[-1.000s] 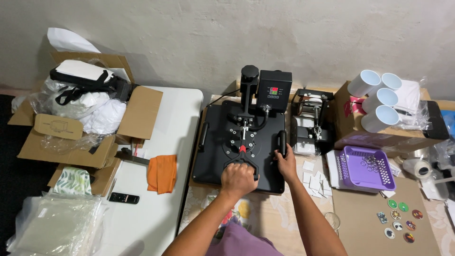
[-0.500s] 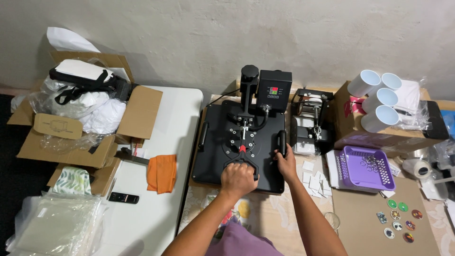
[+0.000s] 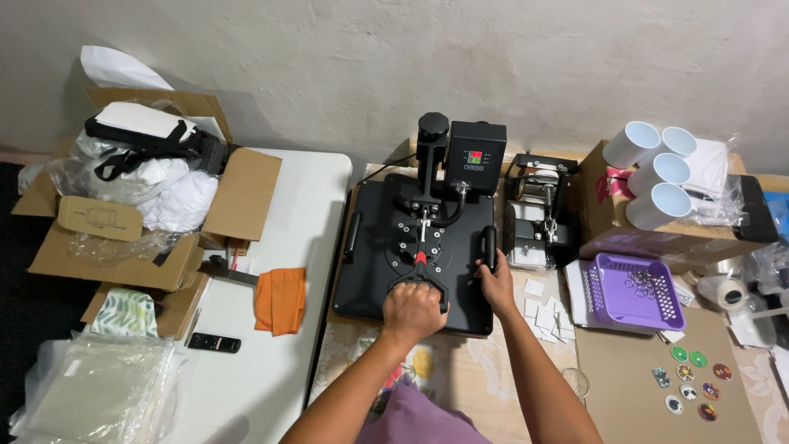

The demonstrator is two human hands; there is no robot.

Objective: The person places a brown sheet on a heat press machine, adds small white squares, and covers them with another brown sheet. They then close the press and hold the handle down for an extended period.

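Black heat press [image 3: 411, 247] unmoved on counter [image 3: 460, 370] centre, left hand [image 3: 413, 312] still clenched around lever handle [image 3: 419, 284] at six o'clock, right hand [image 3: 497, 285] still gripping side handle [image 3: 491, 249] at three o'clock, nothing shifted since before.

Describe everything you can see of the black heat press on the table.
The heat press is a flat, square black machine, seemingly metal, lying closed on the table against the wall. A column and a control box with a small lit display rise at its back. The left hand grips the front lever handle, which has a red mark; the right hand holds the side handle. A matching handle sits on its left edge.
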